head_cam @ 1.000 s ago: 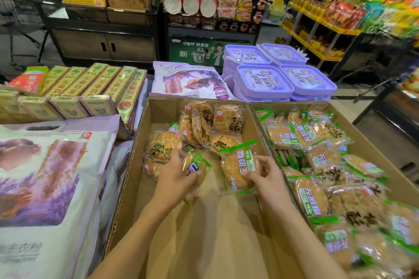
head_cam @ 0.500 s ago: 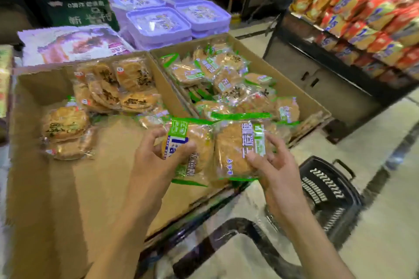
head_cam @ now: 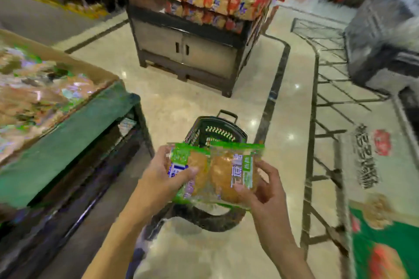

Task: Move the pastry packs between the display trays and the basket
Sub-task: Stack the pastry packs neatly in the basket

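Observation:
My left hand point(head_cam: 164, 174) grips a green-edged pastry pack point(head_cam: 192, 170), thumb across its front. My right hand point(head_cam: 266, 190) holds a second pastry pack point(head_cam: 229, 176) beside it, the two packs touching. Both packs hang above a black shopping basket point(head_cam: 217, 131) that stands on the floor, its handle curving below the packs. The cardboard display tray point(head_cam: 74, 61) with more pastry packs point(head_cam: 34, 93) lies at the far left, blurred.
The tray rests on a green-fronted stand point(head_cam: 68, 133) at left. A dark display island point(head_cam: 192, 52) stacked with red and yellow snack bags stands ahead. A metal rack point(head_cam: 326, 88) and a grey bin point(head_cam: 385, 36) are at right. Polished floor surrounds the basket.
Both hands lifted a pack each out of the left tray and carried them right and down, over the basket. The view swung away from the trays toward the floor.

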### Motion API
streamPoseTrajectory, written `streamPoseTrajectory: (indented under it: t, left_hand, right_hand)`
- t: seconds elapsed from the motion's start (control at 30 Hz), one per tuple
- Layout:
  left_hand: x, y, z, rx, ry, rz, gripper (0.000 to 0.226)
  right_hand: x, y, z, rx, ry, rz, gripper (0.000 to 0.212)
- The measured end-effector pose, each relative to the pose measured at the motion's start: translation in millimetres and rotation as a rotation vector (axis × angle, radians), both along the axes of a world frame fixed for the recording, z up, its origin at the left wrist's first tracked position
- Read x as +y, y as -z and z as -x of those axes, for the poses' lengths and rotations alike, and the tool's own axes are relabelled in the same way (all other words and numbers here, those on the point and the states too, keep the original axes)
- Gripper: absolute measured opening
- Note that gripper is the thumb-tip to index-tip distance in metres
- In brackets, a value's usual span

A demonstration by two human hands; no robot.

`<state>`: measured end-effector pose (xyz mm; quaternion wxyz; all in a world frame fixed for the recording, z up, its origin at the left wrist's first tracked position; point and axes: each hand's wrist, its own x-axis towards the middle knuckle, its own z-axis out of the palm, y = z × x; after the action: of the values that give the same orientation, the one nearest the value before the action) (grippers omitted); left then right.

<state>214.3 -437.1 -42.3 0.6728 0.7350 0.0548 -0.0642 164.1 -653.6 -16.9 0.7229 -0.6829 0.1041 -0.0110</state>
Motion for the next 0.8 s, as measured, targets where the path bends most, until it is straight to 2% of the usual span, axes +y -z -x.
streamPoseTrajectory:
  t: [0.1,0.23,0.37,0.6,0.8]
  left_hand:
    - [-61.4,22.1,-12.0,0.058,0.032,-0.032,0.070]
    - [-112.9,48.5,-37.4,0.116,0.044,-0.047,0.064]
    - [-156.3,77.2,-80.3,0.193,-0.088,0.016,0.047]
    - [-230.1,109.3,-195.3,0.233,-0.324,-0.004,0.046]
    - [-249.7,123.6,-268.2,0.301,-0.582,0.017,0.054]
  right_hand:
    - [-53.9,17.0,-5.1,0.038,0.025,0.009,0.050]
    - [-100.6,41.5,-28.8,0.139,0.061,-0.038,0.054]
    - [-141.1,64.0,-87.4,0.226,-0.003,-0.044,0.052]
    - [-206.7,75.7,-231.8,0.316,-0.150,0.046,0.047]
    - [-231.9,80.1,-352.4,0.306,-0.385,0.168,0.049]
